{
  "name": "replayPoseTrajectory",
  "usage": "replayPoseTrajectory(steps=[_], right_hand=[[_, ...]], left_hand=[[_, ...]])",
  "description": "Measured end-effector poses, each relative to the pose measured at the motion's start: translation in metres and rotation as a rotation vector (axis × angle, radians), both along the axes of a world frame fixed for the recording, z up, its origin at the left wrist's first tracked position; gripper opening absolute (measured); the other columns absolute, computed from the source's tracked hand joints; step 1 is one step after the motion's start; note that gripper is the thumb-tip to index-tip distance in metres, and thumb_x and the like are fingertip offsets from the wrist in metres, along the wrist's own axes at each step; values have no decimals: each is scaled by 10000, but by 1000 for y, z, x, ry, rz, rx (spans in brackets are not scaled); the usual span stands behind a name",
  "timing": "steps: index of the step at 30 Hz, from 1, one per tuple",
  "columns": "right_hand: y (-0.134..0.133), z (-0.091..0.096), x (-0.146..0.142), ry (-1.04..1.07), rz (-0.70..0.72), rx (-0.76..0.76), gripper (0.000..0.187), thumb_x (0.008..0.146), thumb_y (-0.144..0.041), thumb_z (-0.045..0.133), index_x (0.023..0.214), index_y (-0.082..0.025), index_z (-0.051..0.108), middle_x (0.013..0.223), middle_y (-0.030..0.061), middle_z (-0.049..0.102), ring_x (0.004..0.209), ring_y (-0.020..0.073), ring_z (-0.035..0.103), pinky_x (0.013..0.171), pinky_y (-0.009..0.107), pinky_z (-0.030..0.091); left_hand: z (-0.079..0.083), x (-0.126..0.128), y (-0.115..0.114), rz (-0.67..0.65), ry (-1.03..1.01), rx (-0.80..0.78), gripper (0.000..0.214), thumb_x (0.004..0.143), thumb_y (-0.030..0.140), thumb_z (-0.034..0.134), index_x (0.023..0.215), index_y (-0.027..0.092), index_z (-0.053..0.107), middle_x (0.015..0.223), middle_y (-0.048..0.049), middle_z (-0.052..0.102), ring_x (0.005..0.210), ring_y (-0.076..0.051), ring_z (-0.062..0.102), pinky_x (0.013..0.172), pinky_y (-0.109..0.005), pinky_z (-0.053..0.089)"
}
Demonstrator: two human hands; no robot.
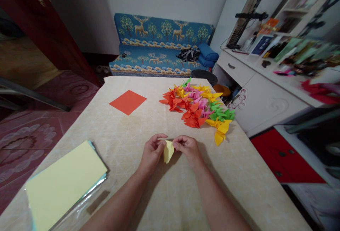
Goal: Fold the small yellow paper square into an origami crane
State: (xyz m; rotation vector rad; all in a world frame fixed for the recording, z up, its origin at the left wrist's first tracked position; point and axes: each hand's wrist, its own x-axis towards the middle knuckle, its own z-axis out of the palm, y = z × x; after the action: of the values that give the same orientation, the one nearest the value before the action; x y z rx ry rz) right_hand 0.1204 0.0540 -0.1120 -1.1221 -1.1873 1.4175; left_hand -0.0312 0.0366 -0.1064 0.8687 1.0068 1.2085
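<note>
A small piece of folded pale yellow paper (168,152) is held up just over the table, between my two hands. My left hand (153,150) pinches its left edge with thumb and fingers. On the other side, my right hand (187,147) grips its upper right edge between thumb and forefinger. The paper's lower end hangs down in a point, and its far side is hidden. Beyond my right hand lies a pile of folded paper figures (196,102) in red, pink, yellow, orange and green. A flat red square sheet (128,102) rests on the table's far left part.
A stack of pale yellow sheets (66,185) on a clear plastic wrapper (92,192) lies at the near left. The table (148,202) has a cream patterned cover. Behind it stands a blue sofa (159,57); a white dresser (265,93) crowded with items is at the right.
</note>
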Motion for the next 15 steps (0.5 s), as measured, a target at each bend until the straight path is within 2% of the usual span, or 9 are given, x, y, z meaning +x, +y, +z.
replayPoseTrajectory(steps=[7,12,15], right_hand=[[-6,-4,-8,-32,-144,79,150,722,-301,648,714,-157,610,572,-26,550,525,104,502,504,208,399],[-9,-5,-11,-38,-45,72,154,741,-297,632,719,-176,539,561,-52,503,475,83,478,455,188,371],[-9,-6,-13,-75,9,66,148,744,-277,621,701,-181,517,555,-59,495,442,70,458,416,173,330]], left_hand=[[-3,2,3,-25,-28,24,328,736,299,679,999,145,558,814,-55,678,676,-144,618,611,-240,456],[-8,-3,8,-30,115,117,225,752,285,656,909,143,579,726,-26,646,624,-125,586,577,-223,426],[-7,-8,9,-56,279,227,253,770,311,626,963,150,599,726,-34,640,618,-138,577,566,-236,430]])
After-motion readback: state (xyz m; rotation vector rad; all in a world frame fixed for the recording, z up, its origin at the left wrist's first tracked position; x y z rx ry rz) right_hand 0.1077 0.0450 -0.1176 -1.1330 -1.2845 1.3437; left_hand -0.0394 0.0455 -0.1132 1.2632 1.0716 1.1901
